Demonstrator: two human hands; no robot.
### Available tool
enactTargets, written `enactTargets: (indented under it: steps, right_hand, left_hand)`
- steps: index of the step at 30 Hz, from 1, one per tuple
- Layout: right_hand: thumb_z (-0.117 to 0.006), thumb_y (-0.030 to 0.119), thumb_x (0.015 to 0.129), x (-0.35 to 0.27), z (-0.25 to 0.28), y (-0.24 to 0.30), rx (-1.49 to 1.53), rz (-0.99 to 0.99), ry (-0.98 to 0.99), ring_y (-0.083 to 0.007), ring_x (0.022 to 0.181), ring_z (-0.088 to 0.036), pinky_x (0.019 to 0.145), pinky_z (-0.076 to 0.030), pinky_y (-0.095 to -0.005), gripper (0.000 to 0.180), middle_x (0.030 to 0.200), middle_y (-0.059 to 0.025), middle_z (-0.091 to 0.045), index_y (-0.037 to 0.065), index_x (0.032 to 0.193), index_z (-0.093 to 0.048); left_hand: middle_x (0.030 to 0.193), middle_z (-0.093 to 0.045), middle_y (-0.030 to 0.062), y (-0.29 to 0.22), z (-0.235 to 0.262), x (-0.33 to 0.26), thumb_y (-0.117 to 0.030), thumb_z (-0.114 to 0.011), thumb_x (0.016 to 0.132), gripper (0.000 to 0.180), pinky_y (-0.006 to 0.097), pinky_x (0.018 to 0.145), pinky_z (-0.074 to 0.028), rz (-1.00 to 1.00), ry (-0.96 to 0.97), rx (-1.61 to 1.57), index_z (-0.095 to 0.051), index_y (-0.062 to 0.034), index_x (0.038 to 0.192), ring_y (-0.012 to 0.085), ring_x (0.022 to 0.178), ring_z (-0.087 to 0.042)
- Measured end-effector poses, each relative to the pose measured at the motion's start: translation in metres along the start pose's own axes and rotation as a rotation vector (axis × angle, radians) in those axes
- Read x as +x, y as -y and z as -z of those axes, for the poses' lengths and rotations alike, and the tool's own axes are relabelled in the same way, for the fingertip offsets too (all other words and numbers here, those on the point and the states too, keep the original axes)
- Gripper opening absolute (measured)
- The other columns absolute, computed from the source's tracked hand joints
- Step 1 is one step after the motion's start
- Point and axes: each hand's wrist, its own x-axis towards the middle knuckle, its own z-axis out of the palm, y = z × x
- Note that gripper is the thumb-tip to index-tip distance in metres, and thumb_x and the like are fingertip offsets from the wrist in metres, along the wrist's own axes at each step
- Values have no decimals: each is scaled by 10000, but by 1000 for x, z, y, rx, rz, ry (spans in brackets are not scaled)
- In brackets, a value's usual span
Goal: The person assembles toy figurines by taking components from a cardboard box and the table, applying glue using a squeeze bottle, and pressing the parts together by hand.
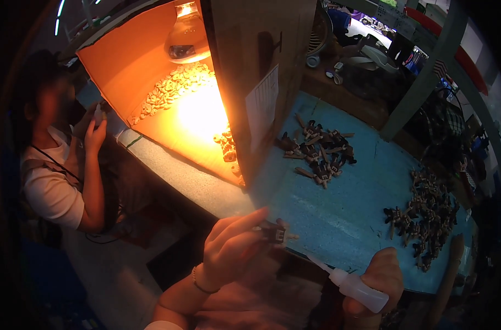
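My left hand [231, 247], a bracelet at its wrist, is closed on a small dark-bodied figure [274, 235] with pale limbs, held just off the near edge of the blue tabletop [338, 209]. Lower right, my right hand [384, 278] grips a white squeeze bottle [360, 291]. The bottle is tilted, its thin nozzle pointing up and left toward the figure, apart from it. A loose pile of similar dark and pale figures [319, 151] lies on the far part of the tabletop. A larger pile [426, 214] spreads along its right side.
A lit lamp [187, 36] hangs in an open-fronted box [124, 60] at the left, above many small pale pieces [170, 88]. A paper sheet [262, 107] is on the box's side. At far left sits another person [58, 181] holding a small bottle. A metal post [426, 77] rises at right.
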Motion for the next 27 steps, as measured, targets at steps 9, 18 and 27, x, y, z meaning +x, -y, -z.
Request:
enactTargets:
  steps: [9,18,27]
  right_hand:
    - [-612,561,753,2,-2,2,-11,-25,43,-125,539,-378,534,-285,-296,493,651,9,-432,88,851,-512]
    - [-598,580,751,5,8,4,-24,-31,159,-134,533,-384,517,-286,-299,502,644,11,-440,84,803,-548]
    - [-588,559,779,1,5,4,41,-59,56,-128,544,-378,534,-289,-300,477,667,9,-429,89,770,-507]
  left_hand:
    - [1084,-594,188,-1,0,1,-16,-727,677,354,316,699,-513,5,-19,-7,-490,-50,938,260,844,-610]
    - [1086,-591,198,0,1,1,-2,-720,685,339,315,701,-510,14,-5,-8,-478,-43,919,266,851,-604]
    - [1095,-586,203,1,1,0,13,-709,692,332,309,709,-507,36,-5,-36,-477,-41,924,256,854,-604]
